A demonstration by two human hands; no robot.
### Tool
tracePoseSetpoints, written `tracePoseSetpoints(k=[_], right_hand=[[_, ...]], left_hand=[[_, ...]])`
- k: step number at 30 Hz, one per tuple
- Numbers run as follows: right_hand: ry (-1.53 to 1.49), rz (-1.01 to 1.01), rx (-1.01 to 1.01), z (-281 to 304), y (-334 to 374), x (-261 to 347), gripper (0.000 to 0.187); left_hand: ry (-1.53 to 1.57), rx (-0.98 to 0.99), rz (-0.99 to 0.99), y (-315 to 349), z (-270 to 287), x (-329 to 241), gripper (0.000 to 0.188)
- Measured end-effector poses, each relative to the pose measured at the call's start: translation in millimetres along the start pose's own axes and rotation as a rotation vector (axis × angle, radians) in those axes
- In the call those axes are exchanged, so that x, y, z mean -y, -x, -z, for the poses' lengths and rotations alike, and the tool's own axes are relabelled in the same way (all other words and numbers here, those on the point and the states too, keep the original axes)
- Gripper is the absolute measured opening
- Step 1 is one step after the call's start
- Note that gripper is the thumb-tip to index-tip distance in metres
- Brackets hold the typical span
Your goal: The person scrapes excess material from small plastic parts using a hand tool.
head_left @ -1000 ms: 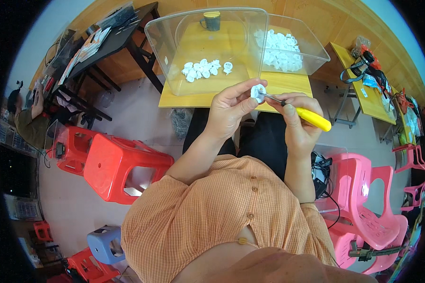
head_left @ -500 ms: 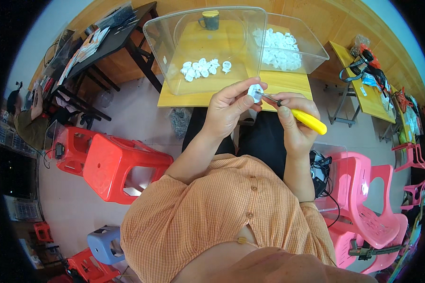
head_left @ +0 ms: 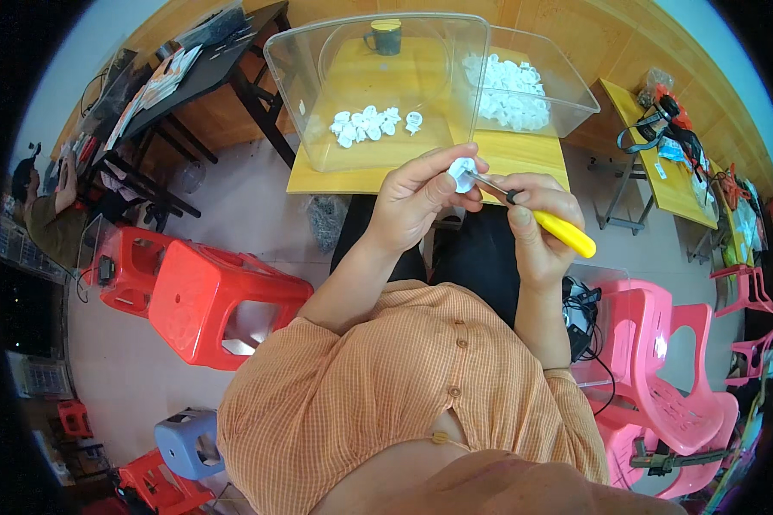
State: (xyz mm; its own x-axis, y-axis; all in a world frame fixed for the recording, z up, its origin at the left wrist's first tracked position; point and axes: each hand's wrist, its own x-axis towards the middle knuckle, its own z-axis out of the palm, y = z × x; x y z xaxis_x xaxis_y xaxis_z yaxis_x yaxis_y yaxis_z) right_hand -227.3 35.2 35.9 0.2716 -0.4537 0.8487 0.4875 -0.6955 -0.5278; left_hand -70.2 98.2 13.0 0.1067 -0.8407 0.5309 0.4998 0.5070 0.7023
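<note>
White piece (head_left: 462,176) is pinched in the left hand (head_left: 412,202) by the table's (head_left: 524,156) near edge; the right hand (head_left: 537,257) grips a screwdriver (head_left: 567,234), tip at the piece.

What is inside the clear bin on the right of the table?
Inside the bin lies a heap of small white parts. What this heap covers, including the bottom beneath it, cannot be seen.

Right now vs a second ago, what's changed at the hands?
Yellow-handled screwdriver in the right hand: handle dipped slightly toward the body. White piece in the left hand: shifted slightly left, turned a little. Nothing newly gripped or released. Unchanged: cluster of white pieces, mug.
</note>
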Motion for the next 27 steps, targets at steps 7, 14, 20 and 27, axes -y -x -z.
tracePoseSetpoints(k=[7, 14, 20, 27], right_hand=[[-0.049, -0.007, -0.001, -1, 1, 0, 0.013], [-0.113, -0.039, -0.03, -2, 3, -1, 0.013], [-0.031, -0.022, 0.013, 1, 1, 0, 0.012], [0.009, -0.019, 0.054, 2, -1, 2, 0.012]], left_hand=[[-0.002, 0.034, 0.018, 1, 1, -3, 0.038], [-0.023, 0.048, 0.026, 1, 3, -3, 0.039], [-0.066, 0.054, 0.035, 0, 6, -4, 0.039], [-0.133, 0.074, -0.002, -1, 10, -3, 0.037]])
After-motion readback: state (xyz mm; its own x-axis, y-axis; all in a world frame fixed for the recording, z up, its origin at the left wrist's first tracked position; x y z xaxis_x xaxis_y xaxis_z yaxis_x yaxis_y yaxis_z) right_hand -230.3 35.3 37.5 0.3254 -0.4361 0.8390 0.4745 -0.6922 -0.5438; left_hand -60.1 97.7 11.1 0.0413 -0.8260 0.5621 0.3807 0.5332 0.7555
